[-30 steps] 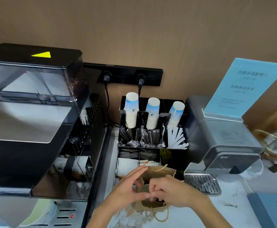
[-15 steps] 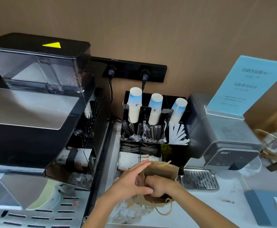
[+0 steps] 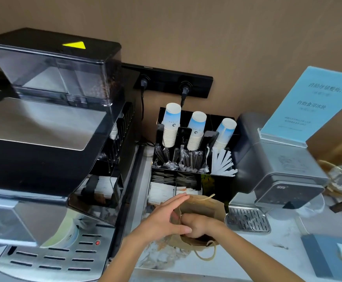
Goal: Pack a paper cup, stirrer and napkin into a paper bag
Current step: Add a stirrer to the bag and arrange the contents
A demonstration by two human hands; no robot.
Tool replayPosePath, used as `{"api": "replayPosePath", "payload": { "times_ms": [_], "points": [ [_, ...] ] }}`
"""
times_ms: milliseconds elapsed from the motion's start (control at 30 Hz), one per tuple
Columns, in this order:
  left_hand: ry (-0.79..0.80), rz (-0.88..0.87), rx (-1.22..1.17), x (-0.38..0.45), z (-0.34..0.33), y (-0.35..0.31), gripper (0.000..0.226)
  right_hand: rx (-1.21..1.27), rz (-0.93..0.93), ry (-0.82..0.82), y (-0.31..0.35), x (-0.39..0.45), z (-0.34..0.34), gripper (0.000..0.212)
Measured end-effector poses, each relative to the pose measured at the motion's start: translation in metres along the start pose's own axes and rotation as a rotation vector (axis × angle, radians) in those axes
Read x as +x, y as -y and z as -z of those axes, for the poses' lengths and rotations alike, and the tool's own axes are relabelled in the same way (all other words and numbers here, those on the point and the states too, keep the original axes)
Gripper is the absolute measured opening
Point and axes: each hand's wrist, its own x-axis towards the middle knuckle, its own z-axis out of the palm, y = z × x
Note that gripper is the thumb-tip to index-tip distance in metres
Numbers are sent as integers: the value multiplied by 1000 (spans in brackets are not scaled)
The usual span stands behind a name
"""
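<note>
A brown paper bag [image 3: 204, 206] stands open on the counter in front of a black organizer [image 3: 217, 186]. My left hand [image 3: 162, 218] holds the bag's left side, fingers stretched along it and thumb across the rim. My right hand [image 3: 198, 225] reaches into the bag's mouth, and its fingertips are hidden inside. Three stacks of blue-and-white paper cups [image 3: 196, 130] stand upside down at the organizer's back. Below them are black-wrapped stirrers [image 3: 188, 159] and white-wrapped sticks [image 3: 223, 161]. White napkins [image 3: 160, 192] lie in the front left compartment.
A large black-and-steel coffee machine [image 3: 44, 139] fills the left. A grey machine [image 3: 278, 169] with a drip tray [image 3: 247, 218] stands right of the bag, with a blue sign [image 3: 312, 104] on top. A dark tray [image 3: 324, 255] sits at the right edge.
A second ago both hands pinched the bag's near rim. My right hand has since pushed down into the bag, and my left hand has shifted to its left side.
</note>
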Motion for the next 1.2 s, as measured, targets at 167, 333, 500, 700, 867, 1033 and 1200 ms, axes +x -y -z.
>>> {"api": "replayPosePath", "payload": {
  "times_ms": [167,333,500,700,867,1033,1200],
  "points": [
    [1,13,19,2,0,-1,89,28,-45,-33,-2,-13,9,15],
    [22,21,-1,3,-3,-1,90,42,-11,-90,-5,-38,32,38],
    [2,42,-25,4,-4,-2,89,273,64,-219,-23,-74,49,40],
    [-24,62,1,2,-8,-4,90,585,123,-440,-56,-110,34,27],
    [-41,72,44,0,-11,-8,91,790,180,-581,-68,-113,0,23],
    [-70,63,48,1,-11,-6,92,1094,210,-729,-85,-112,-28,16],
    [-100,58,-6,-1,-13,-1,94,1382,-65,-887,-154,-129,-55,10]
  ]
}}
